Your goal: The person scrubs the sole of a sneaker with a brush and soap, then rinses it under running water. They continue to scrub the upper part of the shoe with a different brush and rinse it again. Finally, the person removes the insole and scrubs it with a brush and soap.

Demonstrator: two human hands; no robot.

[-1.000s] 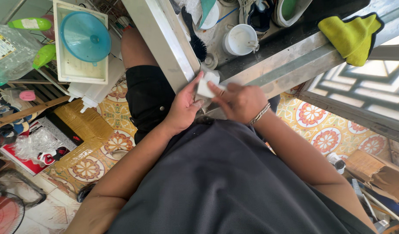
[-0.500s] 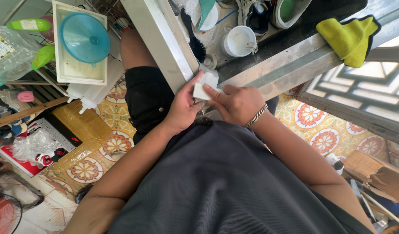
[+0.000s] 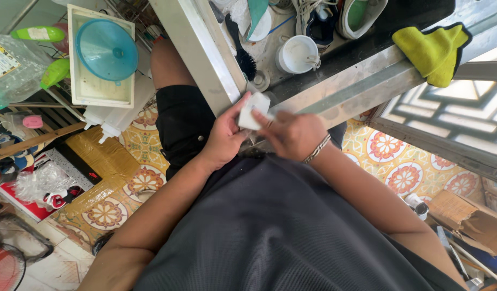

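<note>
A small white block-like object [image 3: 252, 112] is held between both hands, close to my body and just below the metal edge of a work surface [image 3: 205, 48]. My left hand [image 3: 227, 134] grips it from the left with thumb and fingers. My right hand [image 3: 294, 133], with a metal bracelet at the wrist, presses fingers on its right side. What the white object is cannot be told.
On the surface lie a white cup [image 3: 297, 54], a black brush [image 3: 243, 54], shoes [image 3: 361, 13] and a yellow cloth [image 3: 434, 48]. At left stands a white tray with a blue funnel [image 3: 105, 48], green bottles [image 3: 38, 35], a clear jug [image 3: 8, 70]. Patterned floor tiles [image 3: 399, 156] lie below.
Both hands and the white object have stayed near the surface edge, shifting slightly; the right fingers have moved over the object.
</note>
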